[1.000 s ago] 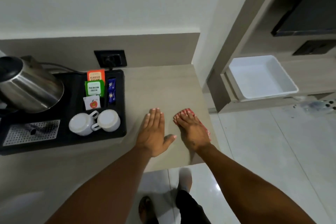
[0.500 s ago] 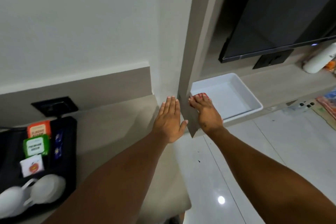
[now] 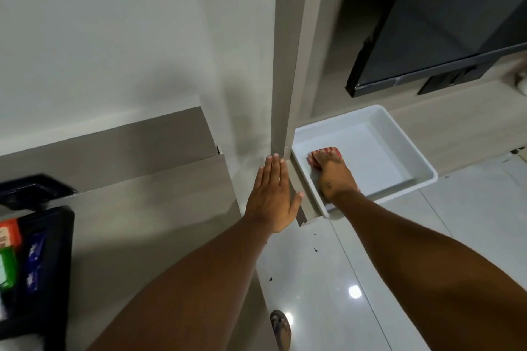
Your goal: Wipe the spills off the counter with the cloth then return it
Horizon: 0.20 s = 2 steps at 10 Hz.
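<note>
While two bare forearms reach forward from the bottom edge, each ends in one hand. Left hand [image 3: 272, 195]: flat, palm down, four fingers extended and pressed together, thumb splayed to the right; it grasps nothing and lies over the right end of the counter [image 3: 159, 208], whether touching it cannot be told. Right hand [image 3: 333, 172]: palm down inside the single white tray [image 3: 410, 148], fingers stretched forward and laid over one cloth [image 3: 328, 152]; the fingers press on it rather than curl around it. Cloth: red with pale stripes, soft and rumpled, visible only past the fingertips and as a sliver by the wrist, lying on the tray floor near the left wall. Tray: rectangular, shallow, smooth plastic with rounded corners and a raised rim, seated on a lower beige ledge to the right of one vertical grey panel [image 3: 288, 65]. Counter: matt, pale wood-grain laminate with a matching low backsplash.

One black tray [image 3: 61, 251] sits at the left edge, holding sachets cut off by the frame: one orange [image 3: 10, 235], one green [image 3: 5, 271] and two blue with pale star-like marks [image 3: 34, 263]; any lettering is too blurred to read. One black wall socket [image 3: 31, 189] stands behind it, blurred. One dark flat screen [image 3: 456, 8] hangs at upper right. Glossy white floor tiles [image 3: 399, 236] reflect one lamp, and one sandalled foot [image 3: 281, 329] shows at the bottom.
</note>
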Available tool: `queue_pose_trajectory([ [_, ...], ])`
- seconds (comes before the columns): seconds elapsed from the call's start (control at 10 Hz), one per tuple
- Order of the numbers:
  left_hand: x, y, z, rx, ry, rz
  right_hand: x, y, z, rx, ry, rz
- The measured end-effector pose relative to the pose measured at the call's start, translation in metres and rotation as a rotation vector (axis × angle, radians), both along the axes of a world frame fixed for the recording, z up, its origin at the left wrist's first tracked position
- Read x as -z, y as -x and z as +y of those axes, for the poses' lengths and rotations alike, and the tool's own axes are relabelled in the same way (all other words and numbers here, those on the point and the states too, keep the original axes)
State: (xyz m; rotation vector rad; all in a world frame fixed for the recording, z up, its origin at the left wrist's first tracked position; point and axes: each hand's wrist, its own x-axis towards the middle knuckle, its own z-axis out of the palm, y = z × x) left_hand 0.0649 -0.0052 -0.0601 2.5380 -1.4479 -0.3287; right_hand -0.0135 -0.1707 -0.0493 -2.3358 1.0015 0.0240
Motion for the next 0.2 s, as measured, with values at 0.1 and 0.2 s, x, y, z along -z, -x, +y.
queue_pose_trajectory([
  [0.1,-0.0029,0.0014,0.0037,0.003,0.001,0.011,0.0031,0.0075,-0.0054,0.014,0.186,-0.002],
  [0.2,0.0012,0.0009,0.0093,-0.003,0.003,-0.018,0.0042,0.0116,0.0010,0.023,0.285,-0.173],
])
